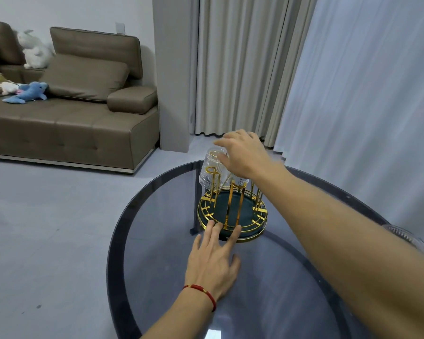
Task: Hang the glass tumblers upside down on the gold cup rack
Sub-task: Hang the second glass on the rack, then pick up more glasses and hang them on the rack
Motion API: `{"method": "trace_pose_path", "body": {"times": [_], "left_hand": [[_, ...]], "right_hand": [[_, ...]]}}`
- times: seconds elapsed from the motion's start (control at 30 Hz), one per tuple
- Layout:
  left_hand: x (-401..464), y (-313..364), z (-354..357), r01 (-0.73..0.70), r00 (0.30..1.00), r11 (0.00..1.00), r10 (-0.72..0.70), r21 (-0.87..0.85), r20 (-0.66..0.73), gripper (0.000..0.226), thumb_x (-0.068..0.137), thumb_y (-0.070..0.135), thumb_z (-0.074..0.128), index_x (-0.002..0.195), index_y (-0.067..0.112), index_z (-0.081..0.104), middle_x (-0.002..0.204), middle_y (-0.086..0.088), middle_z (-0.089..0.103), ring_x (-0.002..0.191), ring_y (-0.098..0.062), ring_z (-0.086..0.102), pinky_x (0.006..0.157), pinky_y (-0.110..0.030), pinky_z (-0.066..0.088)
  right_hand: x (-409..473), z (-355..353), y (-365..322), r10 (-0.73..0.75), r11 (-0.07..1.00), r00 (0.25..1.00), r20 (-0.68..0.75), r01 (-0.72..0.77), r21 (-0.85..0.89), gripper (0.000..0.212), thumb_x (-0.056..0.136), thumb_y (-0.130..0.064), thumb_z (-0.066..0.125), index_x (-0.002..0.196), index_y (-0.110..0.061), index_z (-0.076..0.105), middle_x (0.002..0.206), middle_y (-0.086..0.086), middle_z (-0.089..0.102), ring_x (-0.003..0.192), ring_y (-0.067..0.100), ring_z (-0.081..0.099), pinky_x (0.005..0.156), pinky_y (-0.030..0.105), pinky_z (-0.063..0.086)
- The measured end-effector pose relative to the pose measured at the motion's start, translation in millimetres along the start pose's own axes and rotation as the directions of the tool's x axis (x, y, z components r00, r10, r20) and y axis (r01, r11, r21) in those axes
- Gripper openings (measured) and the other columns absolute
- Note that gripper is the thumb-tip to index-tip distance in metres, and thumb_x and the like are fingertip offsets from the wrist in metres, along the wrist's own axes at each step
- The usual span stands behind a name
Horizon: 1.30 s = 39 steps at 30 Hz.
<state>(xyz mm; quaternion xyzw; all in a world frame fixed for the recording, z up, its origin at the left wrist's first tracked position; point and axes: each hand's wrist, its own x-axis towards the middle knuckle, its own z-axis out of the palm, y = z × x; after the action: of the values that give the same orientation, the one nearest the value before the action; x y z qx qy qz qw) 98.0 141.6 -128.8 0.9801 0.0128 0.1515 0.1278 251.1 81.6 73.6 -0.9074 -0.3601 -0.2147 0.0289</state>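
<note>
The gold cup rack point(232, 217) stands on a round dark green tray with a gold rim, in the middle of the glass table. One ribbed glass tumbler point(211, 173) hangs upside down on a far-left prong. My right hand point(245, 155) reaches over the rack from the right and grips a second upside-down tumbler point(240, 181); only its lower rim shows under the palm. The thumb touches the hung tumbler. My left hand point(212, 263) lies flat on the table with spread fingers, its fingertips resting on the tray's near rim.
A further glass tumbler point(408, 238) stands at the table's right edge, partly hidden behind my right forearm. The round dark glass table point(157, 241) has a black rim. A brown sofa point(71, 123) with soft toys is at the far left, and curtains point(353, 94) hang behind.
</note>
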Motion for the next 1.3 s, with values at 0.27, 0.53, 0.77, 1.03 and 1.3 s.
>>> {"method": "trace_pose_path", "body": {"times": [0.27, 0.53, 0.77, 1.03, 1.3], "left_hand": [[2, 6, -4, 0.012, 0.998, 0.999, -0.015, 0.053, 0.054, 0.067, 0.099, 0.053, 0.037, 0.158, 0.044, 0.006, 0.166, -0.010, 0.017, 0.155, -0.027, 0.000, 0.121, -0.049, 0.020], [-10, 58, -16, 0.093, 0.994, 0.996, -0.094, 0.016, 0.062, 0.068, 0.099, 0.030, 0.046, 0.159, 0.028, 0.016, 0.166, -0.017, 0.009, 0.154, -0.034, 0.002, 0.121, -0.050, 0.023], [-32, 132, -26, -0.099, 0.995, 0.939, 0.103, -0.329, -0.006, 0.060, 0.090, 0.021, 0.061, 0.148, 0.024, 0.044, 0.161, -0.010, 0.022, 0.150, -0.023, 0.012, 0.115, -0.042, 0.033], [-42, 155, -30, -0.132, 0.991, 0.880, 0.130, -0.457, -0.035, 0.051, 0.088, 0.015, 0.063, 0.138, 0.017, 0.054, 0.141, -0.006, 0.046, 0.137, -0.019, 0.033, 0.110, -0.022, 0.024], [-43, 165, -53, -0.087, 0.995, 0.712, 0.099, -0.697, -0.024, 0.035, 0.088, 0.016, 0.068, 0.121, 0.024, 0.066, 0.113, 0.008, 0.068, 0.107, -0.005, 0.061, 0.091, -0.033, 0.056]], "right_hand": [[-190, -4, -6, 0.282, 0.928, 0.915, -0.289, -0.184, 0.323, 0.019, 0.086, -0.017, 0.070, 0.105, -0.019, 0.073, 0.108, -0.002, 0.071, 0.106, 0.023, 0.063, 0.101, 0.045, 0.044], [-320, -8, 44, 0.644, 0.762, 0.727, -0.239, -0.638, 0.112, 0.046, 0.076, -0.026, 0.081, 0.119, -0.014, 0.070, 0.133, 0.017, 0.059, 0.127, 0.040, 0.051, 0.113, 0.062, 0.030], [-369, -5, 95, 0.900, 0.418, 0.429, -0.074, -0.803, 0.424, 0.093, 0.074, -0.044, 0.083, 0.150, -0.015, 0.038, 0.159, 0.021, 0.026, 0.148, 0.039, 0.022, 0.120, 0.053, 0.029], [-399, 5, 123, 0.921, 0.235, 0.381, 0.074, -0.699, 0.676, 0.100, 0.080, -0.037, 0.086, 0.156, -0.015, 0.026, 0.154, 0.011, 0.048, 0.138, 0.031, 0.049, 0.111, 0.042, 0.040], [-388, -26, 111, 0.833, 0.542, 0.434, -0.343, -0.518, 0.662, 0.084, 0.071, -0.041, 0.088, 0.142, -0.028, 0.044, 0.130, -0.006, 0.048, 0.119, 0.012, 0.049, 0.098, 0.013, 0.035]]}}
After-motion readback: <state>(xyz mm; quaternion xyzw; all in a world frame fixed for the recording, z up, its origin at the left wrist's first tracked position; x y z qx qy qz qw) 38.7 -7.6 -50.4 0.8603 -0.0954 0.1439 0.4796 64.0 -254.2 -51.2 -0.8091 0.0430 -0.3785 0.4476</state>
